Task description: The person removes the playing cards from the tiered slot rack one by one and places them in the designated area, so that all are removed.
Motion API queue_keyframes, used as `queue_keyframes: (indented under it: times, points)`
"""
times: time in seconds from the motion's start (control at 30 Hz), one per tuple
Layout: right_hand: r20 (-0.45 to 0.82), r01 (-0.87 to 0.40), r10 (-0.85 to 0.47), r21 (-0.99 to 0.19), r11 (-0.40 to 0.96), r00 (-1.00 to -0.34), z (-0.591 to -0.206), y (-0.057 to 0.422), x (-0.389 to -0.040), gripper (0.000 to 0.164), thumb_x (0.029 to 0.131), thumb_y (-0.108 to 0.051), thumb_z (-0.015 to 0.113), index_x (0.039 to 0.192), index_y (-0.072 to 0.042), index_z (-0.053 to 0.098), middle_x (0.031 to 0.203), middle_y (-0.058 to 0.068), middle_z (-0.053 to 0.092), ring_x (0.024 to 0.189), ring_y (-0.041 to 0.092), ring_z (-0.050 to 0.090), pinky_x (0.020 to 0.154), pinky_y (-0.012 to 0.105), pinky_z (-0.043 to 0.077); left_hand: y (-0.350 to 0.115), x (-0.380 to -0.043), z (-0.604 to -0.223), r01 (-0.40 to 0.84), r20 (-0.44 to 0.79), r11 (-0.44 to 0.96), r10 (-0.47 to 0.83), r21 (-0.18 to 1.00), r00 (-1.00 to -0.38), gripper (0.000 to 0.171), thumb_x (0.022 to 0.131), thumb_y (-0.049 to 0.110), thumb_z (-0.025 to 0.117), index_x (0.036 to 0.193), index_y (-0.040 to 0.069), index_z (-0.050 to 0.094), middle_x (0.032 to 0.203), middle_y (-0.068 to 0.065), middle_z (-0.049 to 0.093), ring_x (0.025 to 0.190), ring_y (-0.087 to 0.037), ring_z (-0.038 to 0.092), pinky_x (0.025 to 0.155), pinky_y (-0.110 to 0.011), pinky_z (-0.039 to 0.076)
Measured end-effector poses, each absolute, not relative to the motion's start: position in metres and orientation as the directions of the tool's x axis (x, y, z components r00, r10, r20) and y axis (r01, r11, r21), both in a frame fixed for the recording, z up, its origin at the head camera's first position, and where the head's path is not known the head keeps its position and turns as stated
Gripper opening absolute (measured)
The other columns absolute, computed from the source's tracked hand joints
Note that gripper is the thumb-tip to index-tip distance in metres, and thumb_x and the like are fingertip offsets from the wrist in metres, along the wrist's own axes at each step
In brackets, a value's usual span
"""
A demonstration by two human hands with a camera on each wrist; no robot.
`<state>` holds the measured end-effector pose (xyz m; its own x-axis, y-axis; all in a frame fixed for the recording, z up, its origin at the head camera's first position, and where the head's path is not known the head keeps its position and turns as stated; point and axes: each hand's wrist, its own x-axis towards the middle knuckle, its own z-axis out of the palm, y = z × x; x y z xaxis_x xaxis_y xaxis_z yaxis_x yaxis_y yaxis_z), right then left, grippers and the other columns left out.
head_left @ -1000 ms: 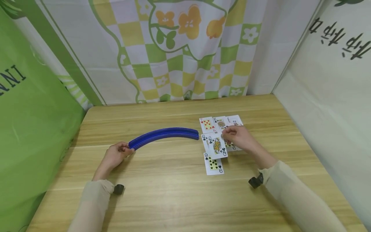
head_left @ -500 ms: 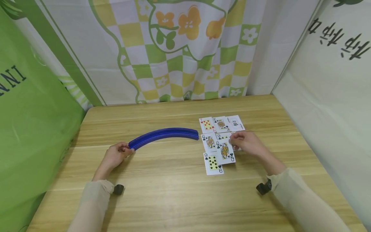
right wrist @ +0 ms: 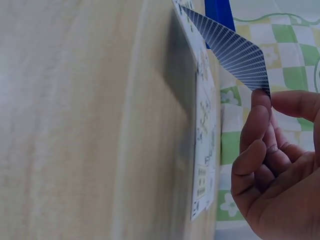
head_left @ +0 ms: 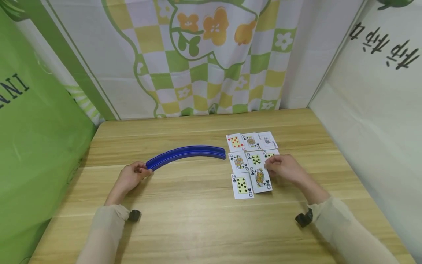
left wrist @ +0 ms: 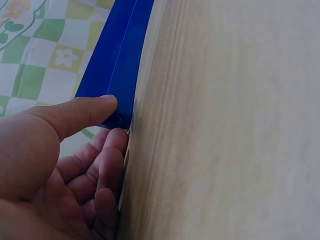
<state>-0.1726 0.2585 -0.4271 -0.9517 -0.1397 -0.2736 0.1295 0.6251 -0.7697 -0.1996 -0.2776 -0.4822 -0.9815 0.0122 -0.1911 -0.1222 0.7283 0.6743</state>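
My left hand [head_left: 129, 178] pinches the near left end of a blue curved card holder [head_left: 186, 151] lying on the table. In the left wrist view the thumb lies on the holder [left wrist: 117, 55], with the other fingers curled at its end. My right hand [head_left: 286, 168] pinches a queen of clubs [head_left: 259, 178] by its upper right edge. The right wrist view shows the patterned back of this card [right wrist: 235, 50], tilted, with its gripped edge raised off the table. It overlaps the lower part of a black nine [head_left: 255, 159]. A black ten [head_left: 271, 154] is partly hidden behind my right fingers.
Face up around the held card lie a seven of hearts [head_left: 235, 142], king of spades [head_left: 251, 140], joker [head_left: 267, 140], another black queen [head_left: 239, 161] and nine of spades [head_left: 242, 186]. The wooden table [head_left: 197, 220] meets a checked curtain [head_left: 211, 73] behind and side walls.
My right hand has carried the queen of clubs right and toward the table's front, off the other queen, uncovering the black nine. The left hand and card holder have stayed still.
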Motion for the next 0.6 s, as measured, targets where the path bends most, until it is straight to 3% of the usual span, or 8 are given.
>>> queue_keyframes:
  times: [0.23,0.6]
  points:
    - [-0.298,0.151,-0.125,-0.749,0.645,-0.946,-0.437,0.264,-0.171,0.023,0.095,-0.022,0.064,0.104,-0.002,0.068,0.079,0.009,0.067,0.071,0.023,0.06,0.062,0.033,0.05,-0.278,-0.201,-0.483,-0.123,-0.195,0.73,0.015,0.672,-0.981,0.041,0.093,0.039,0.07,0.117,0.006,0.062,0.101,-0.009,0.064,0.085,-0.019,0.055,0.07,-0.027,0.044]
    - [-0.3,0.109,-0.119,-0.645,0.757,-0.947,-0.448,0.267,-0.17,0.023,0.092,-0.022,0.066,0.104,-0.003,0.071,0.084,0.008,0.07,0.073,0.018,0.062,0.064,0.03,0.05,-0.279,-0.202,-0.486,-0.123,-0.191,0.74,0.008,0.661,-0.981,0.043,0.093,0.039,0.07,0.118,0.004,0.063,0.101,-0.01,0.065,0.085,-0.019,0.056,0.07,-0.027,0.045]
